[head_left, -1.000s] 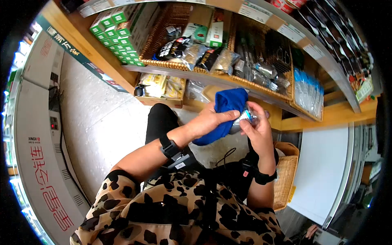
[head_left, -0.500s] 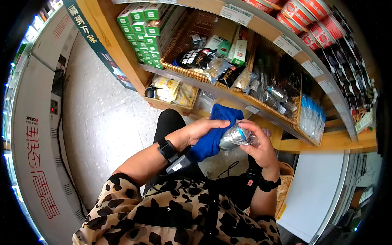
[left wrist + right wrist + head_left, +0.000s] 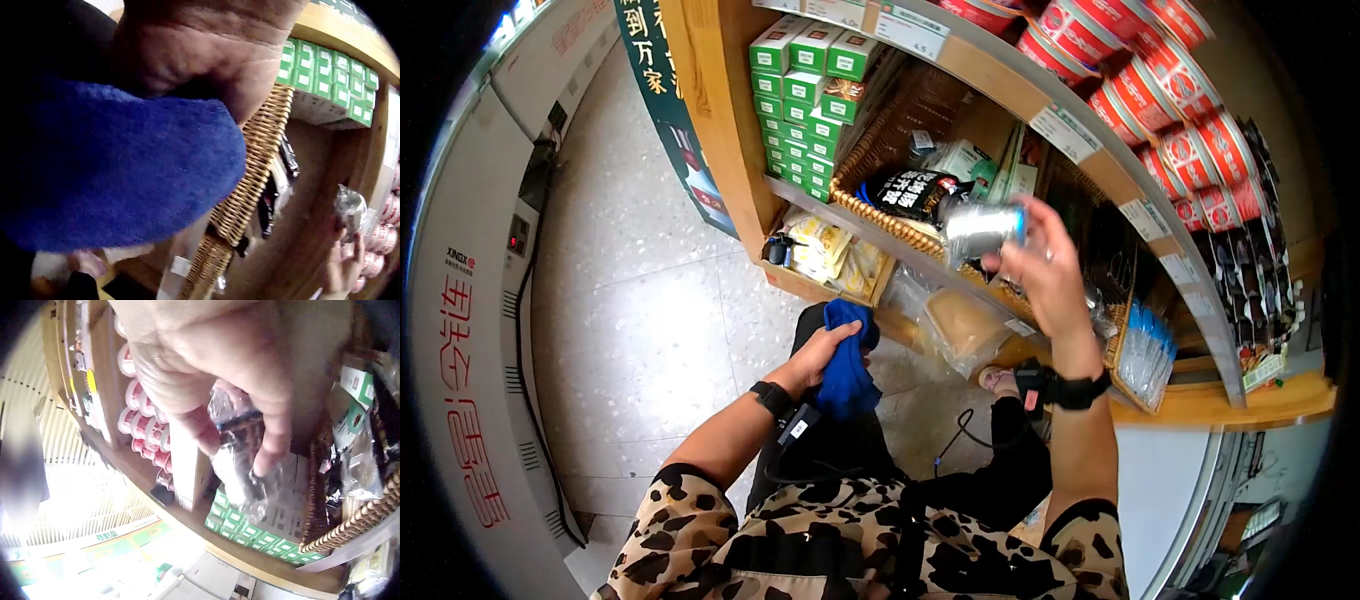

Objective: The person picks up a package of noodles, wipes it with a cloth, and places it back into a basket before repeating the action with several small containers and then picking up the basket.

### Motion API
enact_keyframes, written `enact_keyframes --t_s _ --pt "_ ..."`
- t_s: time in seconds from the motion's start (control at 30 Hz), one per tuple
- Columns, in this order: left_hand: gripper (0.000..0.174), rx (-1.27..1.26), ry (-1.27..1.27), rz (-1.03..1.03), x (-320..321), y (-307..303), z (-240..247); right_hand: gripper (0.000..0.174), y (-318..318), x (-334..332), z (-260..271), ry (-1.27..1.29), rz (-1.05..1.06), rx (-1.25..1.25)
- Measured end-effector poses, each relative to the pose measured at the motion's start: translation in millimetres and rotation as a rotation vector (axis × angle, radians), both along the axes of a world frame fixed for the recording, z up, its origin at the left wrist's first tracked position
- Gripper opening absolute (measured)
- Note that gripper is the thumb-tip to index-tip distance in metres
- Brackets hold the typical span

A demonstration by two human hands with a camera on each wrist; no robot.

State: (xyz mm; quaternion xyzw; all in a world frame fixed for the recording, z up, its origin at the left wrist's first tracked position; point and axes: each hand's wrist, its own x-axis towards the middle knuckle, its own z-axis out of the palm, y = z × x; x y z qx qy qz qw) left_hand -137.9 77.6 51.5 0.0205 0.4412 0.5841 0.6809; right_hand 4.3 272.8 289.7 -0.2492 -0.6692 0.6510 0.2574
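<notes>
My right hand (image 3: 1045, 265) pinches a clear-plastic-wrapped silvery cylinder (image 3: 983, 232) with a blue end, its fingers and thumb on opposite sides. It is raised in front of the shelf, overlapping the wicker basket (image 3: 900, 232) in the head view. In the right wrist view the crinkled wrapping (image 3: 240, 469) shows between thumb and fingers. Low over the leg, my left hand (image 3: 828, 352) grips a blue cloth (image 3: 850, 375), which hangs down in folds. The same cloth (image 3: 131, 175) fills much of the left wrist view and hides the left fingers there.
Green boxes (image 3: 802, 110) are stacked left of the basket, which holds black and clear packets. Red-and-white tubs (image 3: 1170, 90) line the upper shelf. Below stands a carton of yellow packets (image 3: 825, 250). A white cabinet (image 3: 475, 300) is at far left.
The hands have parted. My right hand has lifted the wrapped cylinder up toward the shelf, away from the cloth. My left hand has drawn the blue cloth down and left. The view has shifted right.
</notes>
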Motion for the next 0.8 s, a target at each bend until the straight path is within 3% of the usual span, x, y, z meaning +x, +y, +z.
enact_keyframes --t_s 0.2,0.27,0.37,0.5,0.57,0.67,0.8 --pt "0.037 0.037 0.020 0.016 -6.1 -5.9 -8.9 0.042 73.7 -79.8 -5.4 0.096 -0.203 0.013" --pt "0.035 0.044 0.034 0.009 -7.7 -7.2 -6.8 0.043 103.8 -100.9 -17.4 -0.044 -0.221 -0.054" --pt "0.034 0.029 0.029 0.040 -10.4 -9.7 -6.7 0.042 130.5 -137.8 -32.1 -0.213 -0.374 0.146" --pt "0.034 0.005 -0.003 0.058 -16.5 -12.2 -19.5 0.039 173.4 -177.5 -58.5 -0.273 -0.390 0.310" --pt "0.034 -0.004 0.002 0.068 -21.3 -13.3 -12.7 0.039 236.6 -195.8 -102.0 -0.385 -0.373 0.658" --pt "0.034 0.013 -0.020 0.076 -28.0 -14.8 -7.1 0.039 300.8 -214.5 -160.8 -0.396 -0.324 0.950" --pt "0.034 0.040 -0.102 0.090 -31.8 -12.8 -14.7 0.041 297.3 -233.0 -189.6 -0.625 -0.269 1.412"
